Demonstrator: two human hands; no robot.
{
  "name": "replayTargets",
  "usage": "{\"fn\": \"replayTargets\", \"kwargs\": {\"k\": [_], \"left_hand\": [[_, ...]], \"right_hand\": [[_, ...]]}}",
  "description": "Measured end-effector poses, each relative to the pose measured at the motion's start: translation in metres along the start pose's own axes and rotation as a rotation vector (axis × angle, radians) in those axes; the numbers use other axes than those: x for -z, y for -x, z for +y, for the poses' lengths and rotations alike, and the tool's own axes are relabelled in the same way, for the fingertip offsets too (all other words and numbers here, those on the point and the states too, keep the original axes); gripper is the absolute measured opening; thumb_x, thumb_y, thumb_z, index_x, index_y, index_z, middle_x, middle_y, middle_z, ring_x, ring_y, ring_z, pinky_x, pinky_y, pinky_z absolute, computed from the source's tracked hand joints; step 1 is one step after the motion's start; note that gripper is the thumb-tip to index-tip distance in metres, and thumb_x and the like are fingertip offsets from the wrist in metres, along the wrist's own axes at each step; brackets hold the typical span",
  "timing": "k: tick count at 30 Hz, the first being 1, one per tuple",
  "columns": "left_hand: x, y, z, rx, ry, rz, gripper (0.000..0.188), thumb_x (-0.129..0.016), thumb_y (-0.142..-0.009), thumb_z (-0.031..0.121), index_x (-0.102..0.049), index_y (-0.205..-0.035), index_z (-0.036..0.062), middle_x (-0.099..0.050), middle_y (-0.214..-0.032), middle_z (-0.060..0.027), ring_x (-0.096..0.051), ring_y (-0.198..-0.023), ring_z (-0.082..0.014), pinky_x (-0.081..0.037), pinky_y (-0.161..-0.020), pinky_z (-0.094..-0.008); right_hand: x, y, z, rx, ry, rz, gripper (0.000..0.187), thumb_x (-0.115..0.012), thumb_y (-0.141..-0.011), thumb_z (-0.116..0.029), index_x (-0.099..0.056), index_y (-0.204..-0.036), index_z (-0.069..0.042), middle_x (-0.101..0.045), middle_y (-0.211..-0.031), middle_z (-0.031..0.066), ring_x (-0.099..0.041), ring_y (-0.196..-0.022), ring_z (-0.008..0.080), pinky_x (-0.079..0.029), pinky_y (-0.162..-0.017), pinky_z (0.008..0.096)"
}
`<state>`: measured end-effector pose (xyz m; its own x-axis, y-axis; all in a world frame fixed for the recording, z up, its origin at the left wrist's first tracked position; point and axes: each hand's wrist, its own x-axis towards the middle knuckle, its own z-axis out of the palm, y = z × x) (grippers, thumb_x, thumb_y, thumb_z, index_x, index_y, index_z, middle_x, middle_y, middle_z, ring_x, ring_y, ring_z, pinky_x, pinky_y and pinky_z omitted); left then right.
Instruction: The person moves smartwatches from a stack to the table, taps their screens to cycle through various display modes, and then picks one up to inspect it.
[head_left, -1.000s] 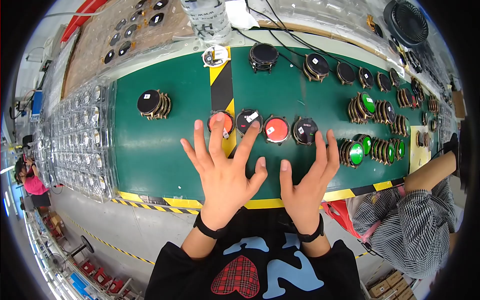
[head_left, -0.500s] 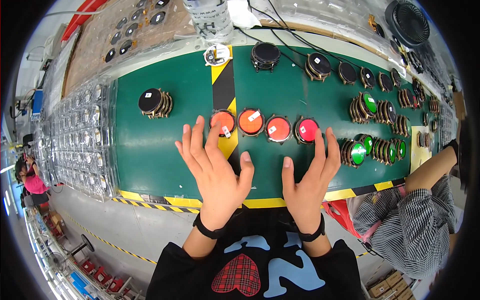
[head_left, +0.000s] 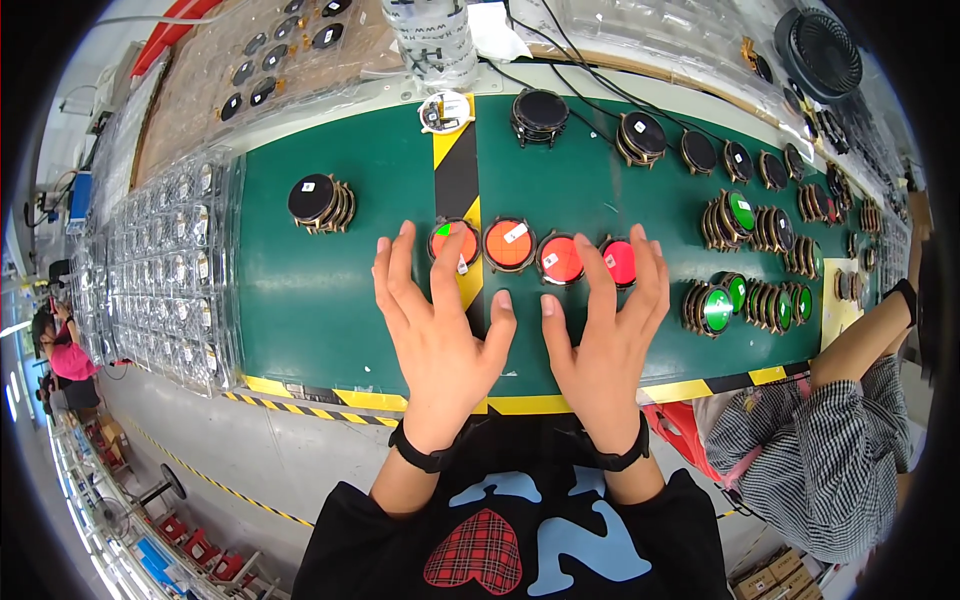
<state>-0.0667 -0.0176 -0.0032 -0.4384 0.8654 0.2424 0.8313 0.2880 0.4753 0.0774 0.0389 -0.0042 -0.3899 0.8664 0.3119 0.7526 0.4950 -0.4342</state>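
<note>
A row of several round watch faces with lit screens lies before me. My left hand [head_left: 440,335] is open, its index fingertip on the leftmost watch face [head_left: 442,250], which is orange with a green patch. Beside that one is an orange watch face [head_left: 509,243] with a white sticker; no finger covers it. My right hand [head_left: 612,335] is open too, its index fingertip at the right edge of another orange-red watch face [head_left: 558,262]. Its other fingers lie over the pinkish-red watch face [head_left: 619,264] at the row's right end, hiding part of it.
Stacked dark watch faces [head_left: 318,203] stand at the left, beside clear plastic trays [head_left: 160,270]. More stacks, some with green screens [head_left: 716,309], fill the right. A white round watch part [head_left: 445,112] and a plastic-wrapped roll [head_left: 432,40] are at the back. Another person's arm [head_left: 865,340] is at right.
My right hand has shifted left, its index finger moving from the rightmost watch face to the neighbouring one. A green patch has appeared on the leftmost screen under my left index finger.
</note>
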Motion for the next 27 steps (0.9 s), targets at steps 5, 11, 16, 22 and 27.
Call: {"fn": "replayTargets", "kwargs": {"k": [5, 11, 16, 22, 27], "left_hand": [[-0.0013, -0.0006, -0.0003, -0.033, -0.05, -0.016, 0.063, -0.068, -0.088, 0.021, -0.047, -0.146, 0.0101, -0.026, -0.157, -0.0239, -0.021, -0.145, -0.0497, -0.028, -0.115, -0.0586], [-0.001, 0.0003, -0.0008, -0.035, -0.018, 0.004, 0.061, -0.069, -0.087, 0.021, -0.049, -0.144, 0.0111, -0.026, -0.157, -0.0243, -0.022, -0.144, -0.0501, -0.028, -0.115, -0.0586], [0.0002, 0.0008, 0.0003, -0.076, -0.083, -0.009, 0.062, -0.068, -0.087, 0.02, -0.047, -0.145, 0.0083, -0.027, -0.157, -0.0245, -0.022, -0.145, -0.0499, -0.027, -0.115, -0.0589], [-0.002, 0.0025, -0.0033, 0.005, 0.039, 0.035, 0.066, -0.068, -0.087, 0.019, -0.042, -0.146, 0.0022, -0.027, -0.156, -0.0248, -0.021, -0.145, -0.0495, -0.026, -0.116, -0.0591], [-0.003, 0.0019, -0.0027, -0.009, -0.025, 0.03, 0.069, -0.069, -0.086, 0.023, -0.042, -0.145, -0.0009, -0.03, -0.154, -0.0261, -0.023, -0.144, -0.0512, -0.027, -0.115, -0.0585]], "right_hand": [[-0.0021, -0.0013, -0.002, 0.031, 0.078, -0.041, 0.055, -0.072, -0.088, -0.023, -0.057, -0.14, -0.015, -0.029, -0.157, 0.0226, -0.025, -0.145, 0.0465, -0.022, -0.117, 0.0621], [-0.0031, 0.0018, -0.0012, 0.026, 0.084, 0.002, 0.051, -0.071, -0.09, -0.026, -0.06, -0.138, -0.016, -0.032, -0.157, 0.0207, -0.025, -0.147, 0.0441, -0.019, -0.118, 0.0637], [-0.0019, 0.0021, 0.0012, -0.026, 0.065, 0.016, 0.05, -0.069, -0.091, -0.027, -0.06, -0.138, -0.016, -0.033, -0.156, 0.021, -0.027, -0.146, 0.0442, -0.019, -0.119, 0.0633], [-0.002, 0.0039, 0.0022, 0.0, 0.017, 0.031, 0.048, -0.069, -0.091, -0.027, -0.061, -0.137, -0.017, -0.033, -0.156, 0.0207, -0.027, -0.145, 0.0435, -0.018, -0.119, 0.0635], [-0.0007, 0.0032, -0.0001, 0.076, 0.079, -0.034, 0.044, -0.069, -0.091, -0.027, -0.064, -0.134, -0.02, -0.033, -0.157, 0.0203, -0.027, -0.146, 0.043, -0.016, -0.119, 0.0638]]}}
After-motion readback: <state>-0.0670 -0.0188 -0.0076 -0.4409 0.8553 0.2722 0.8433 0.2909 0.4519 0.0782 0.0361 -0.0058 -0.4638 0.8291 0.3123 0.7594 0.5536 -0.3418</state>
